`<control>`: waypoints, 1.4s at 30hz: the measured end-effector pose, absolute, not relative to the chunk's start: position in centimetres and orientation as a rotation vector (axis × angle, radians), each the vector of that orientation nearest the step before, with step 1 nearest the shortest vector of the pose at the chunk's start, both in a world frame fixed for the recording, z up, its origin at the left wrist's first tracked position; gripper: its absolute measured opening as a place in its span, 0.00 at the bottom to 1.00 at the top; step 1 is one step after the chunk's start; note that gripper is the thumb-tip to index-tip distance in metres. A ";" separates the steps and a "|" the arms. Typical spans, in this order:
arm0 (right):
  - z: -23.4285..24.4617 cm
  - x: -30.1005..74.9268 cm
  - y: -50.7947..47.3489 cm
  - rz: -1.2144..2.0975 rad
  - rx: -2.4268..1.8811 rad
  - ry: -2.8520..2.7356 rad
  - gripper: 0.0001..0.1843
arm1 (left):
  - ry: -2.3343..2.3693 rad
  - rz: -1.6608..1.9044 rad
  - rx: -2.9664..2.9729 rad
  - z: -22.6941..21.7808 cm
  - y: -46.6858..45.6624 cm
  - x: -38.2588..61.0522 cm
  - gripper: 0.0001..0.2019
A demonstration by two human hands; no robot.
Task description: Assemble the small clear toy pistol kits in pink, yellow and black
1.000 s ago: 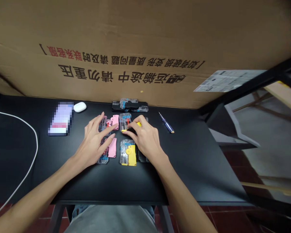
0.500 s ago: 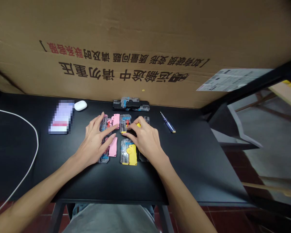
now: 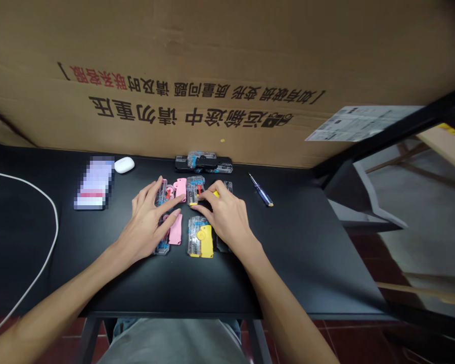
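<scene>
My left hand [image 3: 147, 217] lies with fingers spread over two clear plastic gadgets with pink panels. The upper pink panel [image 3: 180, 190] is near its index fingertip, the lower pink panel [image 3: 175, 230] beside its thumb. My right hand [image 3: 227, 210] pinches the lower edge of a clear plastic gadget [image 3: 193, 191] with blue, red and yellow parts, resting on the desk. The palm side of this hand and part of the gadget's right side are hidden. Just below sits another clear gadget with a yellow panel [image 3: 207, 241]. Black and clear pieces [image 3: 223, 245] show partly beneath my right hand.
More black and clear gadgets [image 3: 203, 163] are stacked at the back against a cardboard box [image 3: 197, 55]. A blue screwdriver [image 3: 261, 191] lies to the right. A blurred phone [image 3: 94, 183], a white earbud case [image 3: 124, 165] and a white cable [image 3: 56, 222] are on the left.
The view has shifted very slightly. Both hands keep practically the same pose over the same gadgets.
</scene>
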State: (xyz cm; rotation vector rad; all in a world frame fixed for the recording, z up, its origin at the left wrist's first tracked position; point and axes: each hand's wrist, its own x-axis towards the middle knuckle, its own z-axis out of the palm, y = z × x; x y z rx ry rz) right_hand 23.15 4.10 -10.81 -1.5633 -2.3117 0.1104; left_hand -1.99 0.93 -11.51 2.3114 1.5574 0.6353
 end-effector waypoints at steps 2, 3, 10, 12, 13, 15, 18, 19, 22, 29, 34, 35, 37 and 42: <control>-10.8 23.1 4.2 0.115 -1.565 -2.309 0.17 | 1.558 0.638 2.313 -11.5 0.9 -2.0 0.22; -10.8 23.1 4.2 0.120 -1.567 -2.308 0.17 | 1.560 0.638 2.313 -11.5 0.9 -1.9 0.21; -10.6 23.1 4.2 0.147 -1.595 -2.311 0.17 | 1.566 0.634 2.314 -11.4 0.9 -1.9 0.21; -10.5 23.2 4.1 0.153 -1.599 -2.313 0.18 | 1.568 0.640 2.308 -11.5 0.9 -1.9 0.21; -10.5 23.2 4.1 0.156 -1.599 -2.316 0.18 | 1.569 0.641 2.303 -11.5 0.9 -1.9 0.21; -10.4 23.2 4.0 0.165 -1.593 -2.327 0.18 | 1.568 0.644 2.296 -11.5 0.9 -1.9 0.21; -10.3 23.3 3.9 0.177 -1.579 -2.334 0.18 | 1.563 0.646 2.291 -11.4 0.9 -1.9 0.21; -10.2 23.4 3.9 0.179 -1.575 -2.333 0.18 | 1.561 0.645 2.290 -11.4 0.9 -1.9 0.21; -10.2 23.6 3.8 0.183 -1.567 -2.332 0.15 | 1.556 0.641 2.290 -11.4 0.9 -1.9 0.21; -9.9 23.8 3.9 0.197 -1.544 -2.358 0.11 | 1.548 0.655 2.297 -11.5 0.9 -2.0 0.21; -10.0 23.9 3.9 0.208 -1.531 -2.352 0.15 | 1.547 0.684 2.288 -11.4 0.8 -1.9 0.21; -10.0 23.9 3.9 0.210 -1.531 -2.351 0.15 | 1.549 0.678 2.285 -11.4 0.8 -1.9 0.21; -10.0 24.0 4.0 0.214 -1.533 -2.351 0.16 | 1.551 0.665 2.280 -11.3 0.8 -1.9 0.21; -10.1 24.0 3.9 0.223 -1.547 -2.346 0.15 | 1.555 0.641 2.267 -11.1 0.8 -1.9 0.21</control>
